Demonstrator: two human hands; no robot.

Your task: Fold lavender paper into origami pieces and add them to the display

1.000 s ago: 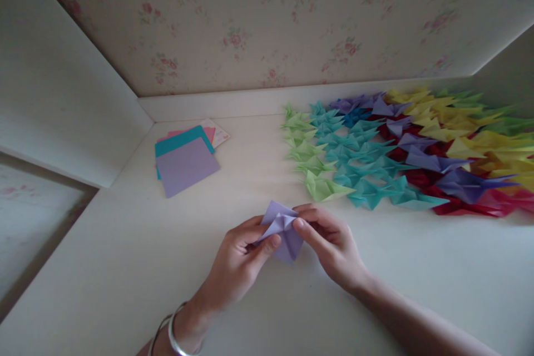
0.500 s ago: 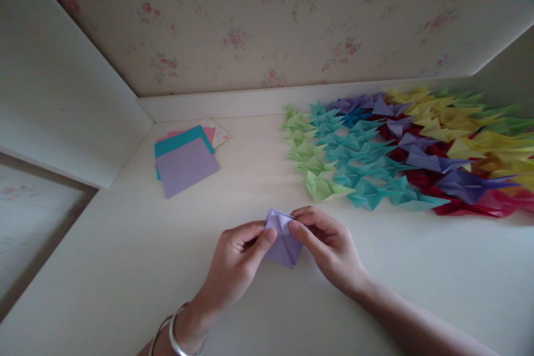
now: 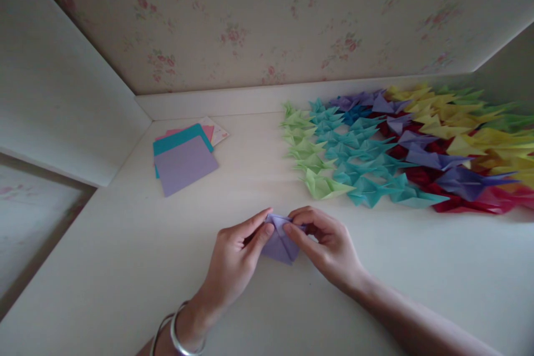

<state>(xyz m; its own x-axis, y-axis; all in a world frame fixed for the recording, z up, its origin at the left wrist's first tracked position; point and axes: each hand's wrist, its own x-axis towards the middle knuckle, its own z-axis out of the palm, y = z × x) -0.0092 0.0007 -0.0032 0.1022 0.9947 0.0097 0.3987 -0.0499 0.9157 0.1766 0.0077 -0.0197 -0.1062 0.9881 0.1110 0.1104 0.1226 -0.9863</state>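
Note:
A small folded piece of lilac paper [image 3: 278,243] lies on the white table [image 3: 125,245] near the front middle. My left hand [image 3: 233,258] pinches its left edge with thumb and fingers. My right hand [image 3: 323,245] pinches its right top edge, fingers curled over the fold. The two hands nearly meet above the paper, which is pressed flat between them. A silver bangle [image 3: 177,334] sits on my left wrist.
A stack of flat paper sheets [image 3: 183,156], lilac on top with teal and pink under it, lies at the back left. Several folded paper figures [image 3: 400,150] in green, teal, purple, red and yellow cover the right back of the table. A floral wall rises behind.
The lilac paper stood up more open a second ago; both hands have pressed it down flatter, and the fingers have closed in over its top.

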